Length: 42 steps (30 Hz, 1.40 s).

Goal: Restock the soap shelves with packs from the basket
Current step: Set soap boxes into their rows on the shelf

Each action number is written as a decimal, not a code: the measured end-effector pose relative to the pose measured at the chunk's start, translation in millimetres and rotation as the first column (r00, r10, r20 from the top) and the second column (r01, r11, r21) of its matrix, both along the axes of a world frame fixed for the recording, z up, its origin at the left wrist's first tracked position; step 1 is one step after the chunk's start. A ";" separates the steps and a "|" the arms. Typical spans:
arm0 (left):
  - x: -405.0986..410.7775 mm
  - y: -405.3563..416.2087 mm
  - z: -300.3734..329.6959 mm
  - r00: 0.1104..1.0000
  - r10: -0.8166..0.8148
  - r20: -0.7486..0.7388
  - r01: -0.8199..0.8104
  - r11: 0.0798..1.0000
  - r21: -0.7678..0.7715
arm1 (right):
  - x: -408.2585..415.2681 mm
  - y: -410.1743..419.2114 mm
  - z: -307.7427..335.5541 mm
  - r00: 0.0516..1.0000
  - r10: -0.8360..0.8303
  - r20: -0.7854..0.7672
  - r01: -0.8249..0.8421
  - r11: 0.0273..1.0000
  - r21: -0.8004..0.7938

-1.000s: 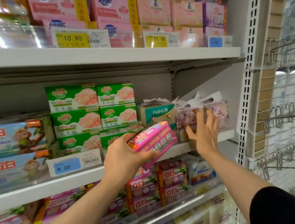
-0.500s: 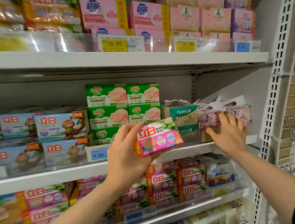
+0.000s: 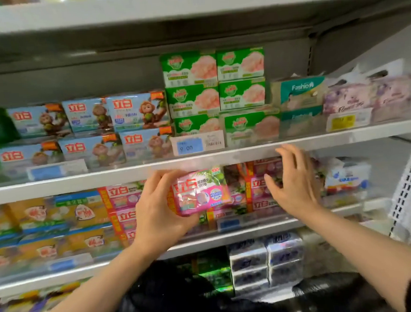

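Store shelves [image 3: 200,161] holding stacked soap packs; left hand [image 3: 158,215] is gripping pink pack [image 3: 200,193], fingers clamped on its left end, in front of lower-shelf pink stack [image 3: 263,185]; right hand [image 3: 293,182] is hovering just beside it, fingers apart, holding nothing

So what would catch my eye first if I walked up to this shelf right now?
Probably the pink soap pack gripped in the left hand, held in front of matching pink packs on the lower shelf, with the right hand spread open beside it. Next, the green boxes stacked tall on the shelf above, over a blue 9.00 price tag.
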<state>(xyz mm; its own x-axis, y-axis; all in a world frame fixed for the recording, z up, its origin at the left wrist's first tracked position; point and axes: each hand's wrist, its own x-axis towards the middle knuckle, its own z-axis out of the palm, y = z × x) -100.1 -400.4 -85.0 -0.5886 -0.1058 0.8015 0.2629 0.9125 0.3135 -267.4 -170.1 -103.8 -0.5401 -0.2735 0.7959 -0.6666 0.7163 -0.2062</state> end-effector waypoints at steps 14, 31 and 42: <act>-74.2 20.4 -60.3 0.985 0.094 -0.142 -0.129 0.956 -0.262 | 5.0 -0.9 -57.0 0.892 -0.121 0.437 0.011 0.969 0.247; -120.3 15.4 -77.6 0.954 0.191 -0.232 -0.244 0.942 -0.231 | -3.9 -32.8 -50.7 0.823 -0.169 0.542 0.153 0.985 0.075; -106.1 37.7 -75.4 0.965 0.263 -0.019 -0.235 0.890 0.391 | -2.5 -32.3 -54.5 0.825 -0.122 0.551 0.109 0.992 0.057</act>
